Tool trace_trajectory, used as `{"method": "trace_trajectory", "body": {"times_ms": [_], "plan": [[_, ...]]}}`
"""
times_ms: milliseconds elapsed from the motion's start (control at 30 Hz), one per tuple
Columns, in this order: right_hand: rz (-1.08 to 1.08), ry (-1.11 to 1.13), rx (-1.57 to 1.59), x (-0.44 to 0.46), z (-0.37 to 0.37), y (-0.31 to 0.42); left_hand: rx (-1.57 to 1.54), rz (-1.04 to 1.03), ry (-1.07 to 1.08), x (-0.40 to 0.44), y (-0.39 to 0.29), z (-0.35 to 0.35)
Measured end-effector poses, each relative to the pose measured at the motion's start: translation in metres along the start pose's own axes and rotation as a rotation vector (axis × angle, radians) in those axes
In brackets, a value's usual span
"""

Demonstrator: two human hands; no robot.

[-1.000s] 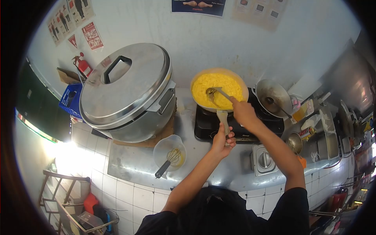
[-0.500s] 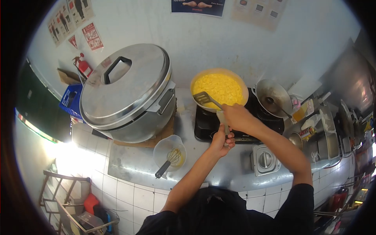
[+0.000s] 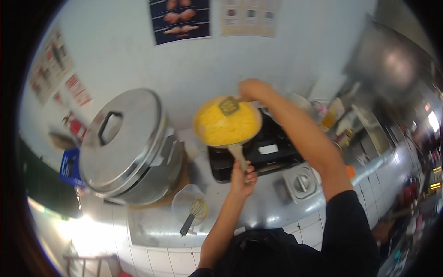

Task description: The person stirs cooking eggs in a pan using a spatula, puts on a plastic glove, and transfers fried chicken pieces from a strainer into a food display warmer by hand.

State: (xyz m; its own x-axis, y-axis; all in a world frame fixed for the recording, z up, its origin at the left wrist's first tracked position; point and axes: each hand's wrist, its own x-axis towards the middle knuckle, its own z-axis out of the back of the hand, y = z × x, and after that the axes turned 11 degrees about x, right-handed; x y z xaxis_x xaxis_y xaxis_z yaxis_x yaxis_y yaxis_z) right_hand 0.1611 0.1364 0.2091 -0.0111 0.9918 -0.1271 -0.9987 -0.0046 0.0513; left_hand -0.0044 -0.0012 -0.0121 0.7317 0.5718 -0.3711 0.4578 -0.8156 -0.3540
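Observation:
My left hand is closed round the handle of a frying pan. Yellow scrambled egg covers most of the pan's inside. At the pan's far right edge, my right hand grips a slotted spatula, its dark blade over the far part of the egg. The pan is above a black gas stove; whether it rests on the burner or is lifted, I cannot tell. A whisk leans in a clear plastic jug on the steel counter, left of my left forearm.
A large lidded metal pot stands left of the stove. A lidded steel container sits at the counter's front right. Behind my right arm is another pan, partly hidden. A blue crate is beyond the big pot.
The camera view has shifted. My right hand has moved from near the pan's handle to its far right side, carrying the spatula's blade to the far part of the egg.

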Motion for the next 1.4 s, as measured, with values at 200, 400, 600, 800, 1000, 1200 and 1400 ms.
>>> {"method": "trace_trajectory", "body": {"times_ms": [200,400,600,800,1000,1200,1400], "plan": [[-0.133,-0.402,0.257,0.04,-0.228,0.004,-0.12,0.117,0.106,0.007,-0.008,0.009],[-0.083,-0.427,0.353,-0.086,-0.125,0.019,-0.06,0.111,-0.003,-0.003,-0.01,-0.003],[-0.276,-0.542,0.488,-0.036,-0.159,-0.026,-0.063,0.101,0.004,0.0,-0.008,-0.001],[0.017,-0.484,0.704,0.027,-0.21,-0.056,-0.118,0.191,0.143,-0.004,-0.012,-0.003],[0.181,-0.466,0.068,-0.078,-0.165,0.019,0.004,0.136,0.078,-0.005,-0.01,0.001],[0.051,-0.388,-0.085,-0.138,-0.147,0.048,-0.019,0.091,0.061,-0.003,-0.004,0.002],[-0.114,-0.614,0.21,-0.07,-0.18,0.021,-0.005,0.0,0.034,0.0,0.003,0.002]]}}
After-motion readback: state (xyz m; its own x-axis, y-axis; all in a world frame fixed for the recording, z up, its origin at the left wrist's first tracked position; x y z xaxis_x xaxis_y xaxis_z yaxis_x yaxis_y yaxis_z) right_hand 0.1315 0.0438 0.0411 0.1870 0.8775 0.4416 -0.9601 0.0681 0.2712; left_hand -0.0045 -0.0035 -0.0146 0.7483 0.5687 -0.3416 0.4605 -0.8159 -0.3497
